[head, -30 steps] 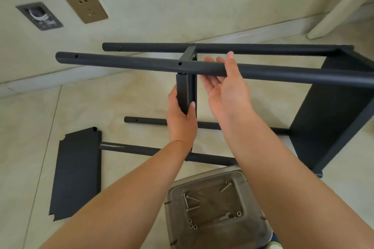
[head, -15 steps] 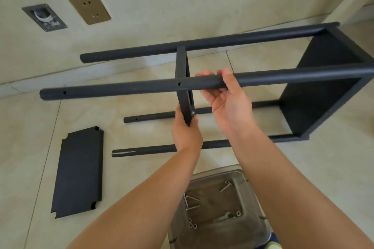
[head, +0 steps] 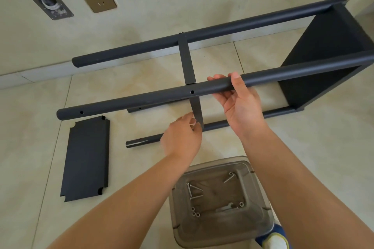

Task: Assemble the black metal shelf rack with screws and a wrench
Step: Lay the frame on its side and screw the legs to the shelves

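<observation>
Rack (head: 327,50) lay on its side, partly built: one end panel fixed, a middle shelf (head: 189,66) between the posts. Right hand (head: 240,103) curled round the near post (head: 141,100); left hand (head: 182,139) pinched the shelf's lower edge. Below the hands, a loose panel (head: 86,157) and screws (head: 192,192) waited.

Soft, even daylight; faint shadows on the floor (head: 202,70). Left hand (head: 182,139) motion-blurred; wide-angle bending at frame edges.
</observation>
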